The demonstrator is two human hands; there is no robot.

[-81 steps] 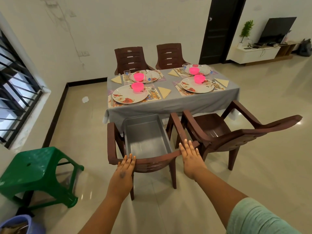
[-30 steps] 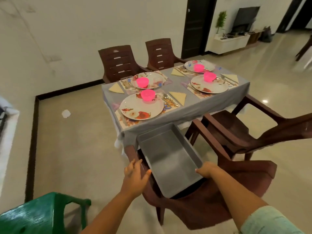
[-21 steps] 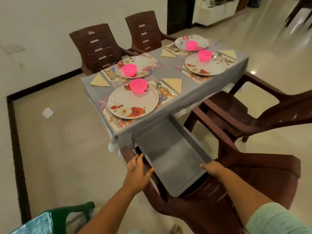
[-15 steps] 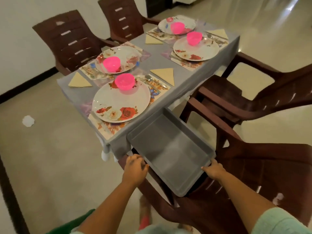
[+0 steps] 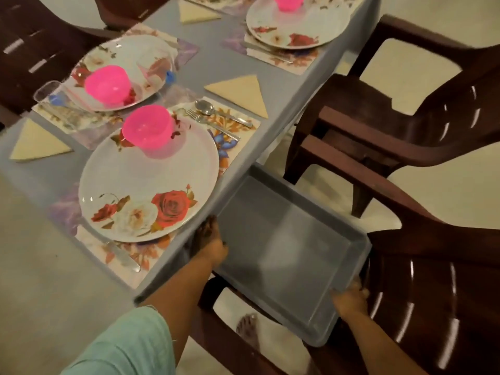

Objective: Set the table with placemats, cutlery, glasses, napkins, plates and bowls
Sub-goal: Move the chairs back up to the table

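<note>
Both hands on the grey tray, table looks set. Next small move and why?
Probably lift the grey tray off the brown chair: the left hand and right hand grip opposite edges, it holds nothing, and the nearest plate already carries its pink bowl.

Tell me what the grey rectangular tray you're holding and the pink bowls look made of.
Grey rectangular tray: likely moulded plastic, matte, with a rolled rim and rounded corners. Pink bowls: probably translucent glossy plastic; light glows through the walls.

Floral plate on placemat, pink bowl atop plate.
</note>
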